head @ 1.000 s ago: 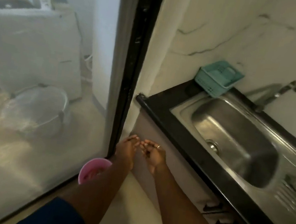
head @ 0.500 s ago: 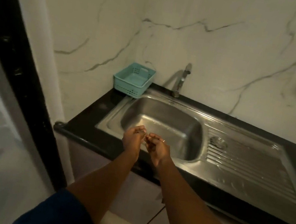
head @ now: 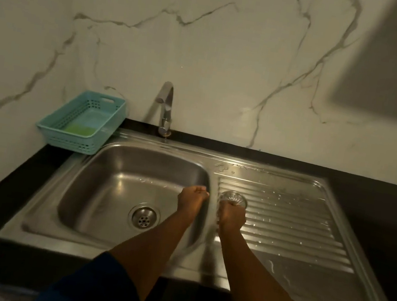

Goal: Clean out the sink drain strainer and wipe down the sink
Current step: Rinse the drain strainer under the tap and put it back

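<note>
The steel sink (head: 118, 189) has a round drain opening (head: 144, 217) with a perforated plate in its floor. The loose drain strainer (head: 233, 198), a small round metal cup, sits on the ribbed drainboard (head: 292, 225) just right of the basin. My right hand (head: 231, 216) is at the strainer's near rim, with its curled fingers closing on that rim. Over the basin's right edge hovers my left hand (head: 191, 198), loosely curled and holding nothing.
A curved faucet (head: 165, 108) stands behind the basin. A teal plastic basket (head: 108, 120) with something green in it sits on the black counter (head: 380, 194) at the back left. Water drops lie on the drainboard. The wall is marble.
The view turned from the glass door and floor to the sink. My hands, held together before, have parted; the right one has reached the strainer on the drainboard.
</note>
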